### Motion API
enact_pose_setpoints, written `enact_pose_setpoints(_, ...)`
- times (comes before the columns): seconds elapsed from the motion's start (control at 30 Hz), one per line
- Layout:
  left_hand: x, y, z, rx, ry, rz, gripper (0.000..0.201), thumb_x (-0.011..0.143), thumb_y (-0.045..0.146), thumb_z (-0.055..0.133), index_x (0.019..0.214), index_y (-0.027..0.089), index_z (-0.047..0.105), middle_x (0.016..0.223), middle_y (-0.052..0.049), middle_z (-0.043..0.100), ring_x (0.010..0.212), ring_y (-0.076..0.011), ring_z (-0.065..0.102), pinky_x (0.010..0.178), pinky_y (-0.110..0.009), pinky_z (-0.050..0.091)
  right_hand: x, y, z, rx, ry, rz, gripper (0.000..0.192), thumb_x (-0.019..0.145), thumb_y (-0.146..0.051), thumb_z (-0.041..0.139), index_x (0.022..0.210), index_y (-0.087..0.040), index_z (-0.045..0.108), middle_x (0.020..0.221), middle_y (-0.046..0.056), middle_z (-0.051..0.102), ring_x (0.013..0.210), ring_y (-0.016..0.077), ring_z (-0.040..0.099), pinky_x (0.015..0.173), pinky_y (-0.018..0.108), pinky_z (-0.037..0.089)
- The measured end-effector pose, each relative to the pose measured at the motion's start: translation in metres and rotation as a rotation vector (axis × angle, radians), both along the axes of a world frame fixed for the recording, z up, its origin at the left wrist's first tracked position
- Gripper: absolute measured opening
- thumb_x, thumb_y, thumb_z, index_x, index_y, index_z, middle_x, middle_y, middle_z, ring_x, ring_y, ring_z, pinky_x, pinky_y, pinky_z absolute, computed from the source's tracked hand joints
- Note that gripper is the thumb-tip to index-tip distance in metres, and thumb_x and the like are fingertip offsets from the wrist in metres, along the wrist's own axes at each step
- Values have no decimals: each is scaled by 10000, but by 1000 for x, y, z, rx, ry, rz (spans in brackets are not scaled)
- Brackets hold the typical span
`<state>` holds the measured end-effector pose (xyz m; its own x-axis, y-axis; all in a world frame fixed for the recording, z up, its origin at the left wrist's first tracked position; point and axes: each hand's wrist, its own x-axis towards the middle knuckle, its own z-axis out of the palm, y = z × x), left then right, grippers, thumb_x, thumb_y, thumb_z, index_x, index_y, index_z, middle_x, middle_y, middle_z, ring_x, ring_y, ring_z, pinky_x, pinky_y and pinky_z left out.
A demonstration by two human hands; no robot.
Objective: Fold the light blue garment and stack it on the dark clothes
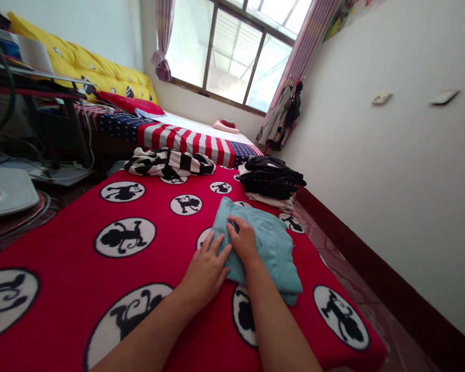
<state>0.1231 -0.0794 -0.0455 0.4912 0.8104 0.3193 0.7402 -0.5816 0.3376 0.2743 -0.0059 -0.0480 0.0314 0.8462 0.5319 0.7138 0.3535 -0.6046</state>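
Head cam view, so I'm looking down past both forearms. Nearest is the red blanket (62,268) with the black monkey circles, spread flat under everything. Both hands sit on a folded teal shirt (271,248), right of the middle of the blanket. My left hand (205,268) is flat and spread, palm down, fingers just lapping onto the shirt's left edge. My right hand (245,240) lies on top of the shirt near its left side, fingers curled a bit and pressing; it isn't gripping anything as far as I can see.

My guess is the shirt is light, soft knit fabric, totally floppy, nothing fragile about it. It'd sag and lose its fold if lifted by one corner, so I'd slide flat hands under the two long edges, or pinch the thick folded near end.

Farther back, a stack of dark folded clothes (271,178) sits near the blanket's right edge, and a black-and-white striped garment (168,163) lies crumpled at the far side. Beyond that there's a striped bed (194,139) and the window (236,51).
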Motion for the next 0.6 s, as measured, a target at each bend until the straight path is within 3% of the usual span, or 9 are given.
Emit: enact_pose_setpoints(0.6, 0, 0, 0, -1, -22, -4, 497, 853, 225, 552, 1347, 207, 501, 1457, -117, 421, 1402, -333, 268, 1080, -497, 378, 0, 1, -1, -1, -17, -2, 212, 843, -220, 555, 1009, -202, 686, 1098, 75, 704, 1059, 221, 626, 974, 373, 455)
